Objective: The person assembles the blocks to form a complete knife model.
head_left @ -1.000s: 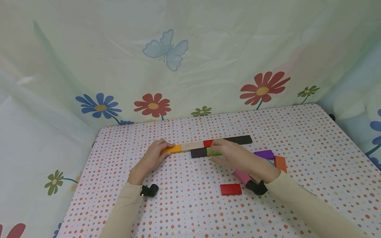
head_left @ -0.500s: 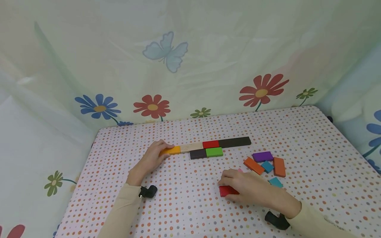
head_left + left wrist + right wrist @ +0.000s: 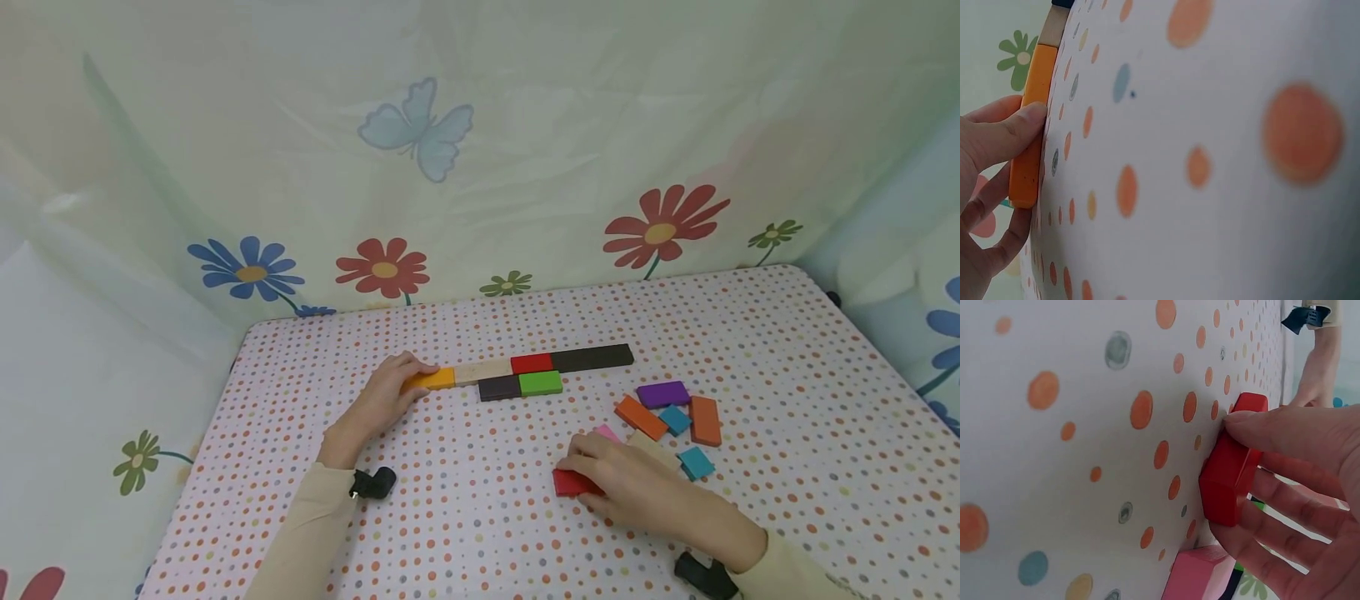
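My left hand grips a yellow-orange wooden block at the left end of a row, thumb on one side and fingers round its end. Rightward from it run a pale wood block, a red block and a long black stretch. Touching the row's front side are a black block and a green block. Nearer the front, my right hand pinches a separate red block between thumb and fingers, low at the table. A pink block lies just beyond it.
Right of centre lies a loose group: a purple block, two orange blocks, two small blue pieces and a pale block partly behind my right hand. The dotted table meets a flowered curtain at the back.
My right hand has come away from the green block, moved toward the front right and taken hold of the separate red block. The left hand stays on the yellow-orange block.
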### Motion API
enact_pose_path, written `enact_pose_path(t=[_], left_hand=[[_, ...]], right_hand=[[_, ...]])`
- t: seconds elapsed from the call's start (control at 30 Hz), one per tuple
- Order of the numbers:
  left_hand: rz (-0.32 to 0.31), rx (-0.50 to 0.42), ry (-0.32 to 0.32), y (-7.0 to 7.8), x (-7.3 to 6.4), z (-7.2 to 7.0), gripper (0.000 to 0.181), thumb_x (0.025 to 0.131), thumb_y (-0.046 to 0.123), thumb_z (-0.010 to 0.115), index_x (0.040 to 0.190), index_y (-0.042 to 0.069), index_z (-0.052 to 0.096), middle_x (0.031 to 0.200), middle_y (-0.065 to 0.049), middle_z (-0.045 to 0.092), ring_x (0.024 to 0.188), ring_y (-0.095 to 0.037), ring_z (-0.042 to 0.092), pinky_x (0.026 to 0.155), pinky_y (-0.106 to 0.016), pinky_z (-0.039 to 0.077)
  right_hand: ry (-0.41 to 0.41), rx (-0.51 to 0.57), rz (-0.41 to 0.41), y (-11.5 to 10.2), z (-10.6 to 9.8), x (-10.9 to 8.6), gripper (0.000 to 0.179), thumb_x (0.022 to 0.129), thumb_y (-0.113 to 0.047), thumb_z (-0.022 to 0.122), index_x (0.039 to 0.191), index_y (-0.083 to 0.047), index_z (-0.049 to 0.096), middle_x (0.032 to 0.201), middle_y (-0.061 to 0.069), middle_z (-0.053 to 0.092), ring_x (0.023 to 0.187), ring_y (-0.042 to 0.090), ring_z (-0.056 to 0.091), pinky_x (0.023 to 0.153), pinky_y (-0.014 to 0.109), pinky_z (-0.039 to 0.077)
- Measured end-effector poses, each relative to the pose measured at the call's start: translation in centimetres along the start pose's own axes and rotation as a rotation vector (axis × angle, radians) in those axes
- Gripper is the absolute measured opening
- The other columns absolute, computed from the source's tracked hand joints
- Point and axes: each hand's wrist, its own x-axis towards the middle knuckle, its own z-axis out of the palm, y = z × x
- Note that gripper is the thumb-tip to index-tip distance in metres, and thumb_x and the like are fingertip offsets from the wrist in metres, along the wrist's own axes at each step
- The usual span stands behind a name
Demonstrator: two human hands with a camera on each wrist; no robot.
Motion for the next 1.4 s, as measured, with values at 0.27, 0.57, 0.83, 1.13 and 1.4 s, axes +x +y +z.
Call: enact_pose_path(t=[0.27,0.57,0.83,1.13,1.4], left_hand=[[0.004,-0.007,0.012,-0.1,0.0,0.0,0.037,0.096,0.008,0.076,0.132,0.010,0.072,0.121,-0.006,0.065,0.116,-0.028,0.057,0.105,-0.047,0.049],[-0.004,-0.014,0.008,-0.4,-0.1,-0.1,0.035,0.097,0.008,0.075,0.132,0.010,0.072,0.121,-0.005,0.065,0.117,-0.027,0.056,0.106,-0.047,0.048],[0.006,-0.020,-0.004,-0.3,0.0,-0.1,0.035,0.098,0.009,0.074,0.133,0.010,0.072,0.120,-0.005,0.064,0.116,-0.027,0.056,0.105,-0.047,0.048],[0.016,-0.018,-0.002,-0.4,0.1,-0.3,0.035,0.098,0.010,0.074,0.133,0.009,0.071,0.120,-0.006,0.065,0.115,-0.028,0.056,0.106,-0.047,0.048],[0.013,-0.017,-0.009,-0.3,0.1,-0.1,0.035,0.098,0.010,0.074,0.133,0.010,0.071,0.120,-0.006,0.065,0.113,-0.027,0.057,0.103,-0.046,0.049]], right_hand=[[-0.011,0.011,-0.010,-0.1,-0.1,0.1,0.037,0.087,-0.017,0.087,0.121,-0.008,0.075,0.112,0.001,0.063,0.095,0.012,0.058,0.080,0.030,0.060],[0.010,0.085,-0.050,-0.5,-0.1,0.5,0.039,0.088,-0.015,0.085,0.124,-0.011,0.073,0.121,0.004,0.063,0.104,0.018,0.063,0.085,0.036,0.061],[0.082,0.049,-0.013,0.5,-1.2,2.7,0.038,0.090,-0.018,0.085,0.125,-0.009,0.073,0.118,0.005,0.064,0.103,0.019,0.064,0.086,0.037,0.062],[0.178,-0.017,-0.077,2.4,-2.8,6.6,0.040,0.083,-0.009,0.089,0.120,-0.002,0.075,0.114,0.010,0.064,0.101,0.021,0.062,0.084,0.037,0.061],[0.139,-0.029,-0.020,3.5,-2.6,8.1,0.039,0.085,-0.010,0.087,0.121,-0.003,0.075,0.114,0.008,0.063,0.102,0.022,0.061,0.086,0.040,0.060]])
